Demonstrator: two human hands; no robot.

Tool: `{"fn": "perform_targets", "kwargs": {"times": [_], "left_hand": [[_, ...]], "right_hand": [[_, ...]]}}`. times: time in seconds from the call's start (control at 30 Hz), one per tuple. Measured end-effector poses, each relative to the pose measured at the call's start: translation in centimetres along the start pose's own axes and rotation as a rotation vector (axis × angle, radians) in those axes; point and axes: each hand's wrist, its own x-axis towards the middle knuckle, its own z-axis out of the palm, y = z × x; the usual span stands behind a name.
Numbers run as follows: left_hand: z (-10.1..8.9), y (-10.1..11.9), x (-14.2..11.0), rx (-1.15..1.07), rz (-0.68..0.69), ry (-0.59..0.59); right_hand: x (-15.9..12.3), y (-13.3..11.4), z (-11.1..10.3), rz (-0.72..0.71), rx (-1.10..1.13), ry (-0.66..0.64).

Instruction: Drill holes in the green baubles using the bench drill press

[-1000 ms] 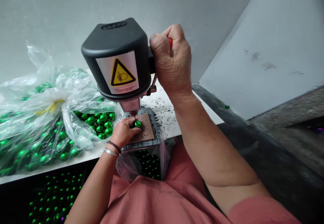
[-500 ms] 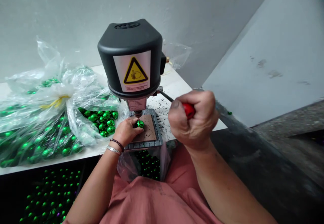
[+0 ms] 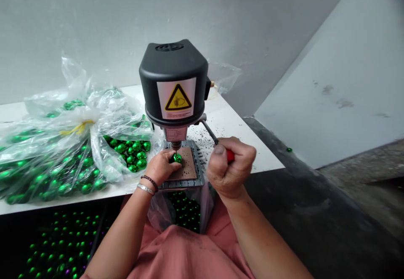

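Note:
A black drill press (image 3: 173,85) with a yellow warning label stands on the white table. My left hand (image 3: 161,168) pinches a shiny green ball (image 3: 177,158) on the brown board (image 3: 188,167) over the machine's base. The drill bit (image 3: 176,150) comes down to the top of the ball; whether it has entered cannot be made out. My right hand (image 3: 232,165) is wrapped round the red knob (image 3: 230,156) at the end of the feed lever (image 3: 209,131).
Clear plastic bags (image 3: 104,144) full of green balls lie left on the white table (image 3: 259,152). Below the base hangs an open bag (image 3: 186,209) of balls, with more balls (image 3: 59,243) lower left. Dark shavings dot the tabletop. One green ball (image 3: 289,149) rests on the floor at right.
My right hand has pulled the lever's red knob lower. My left hand keeps its pinch on the ball. The whole view has shifted slightly.

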Motion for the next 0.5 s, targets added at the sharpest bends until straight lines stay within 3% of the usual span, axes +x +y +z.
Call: {"fn": "perform_targets", "kwargs": {"times": [0.27,0.4,0.5], "left_hand": [[0.1,0.0,-0.1,-0.017,-0.014,0.004],[0.0,0.2,-0.2,-0.025,-0.011,0.035],[-0.5,0.6,-1.1,-0.069,-0.044,0.05]], "right_hand": [[-1.6,0.8,0.2,-0.015,0.053,-0.024],[2.5,-0.7,0.1,-0.049,-0.103,0.051],[7.0,-1.5,0.7,0.004,-0.148,0.017]]}}
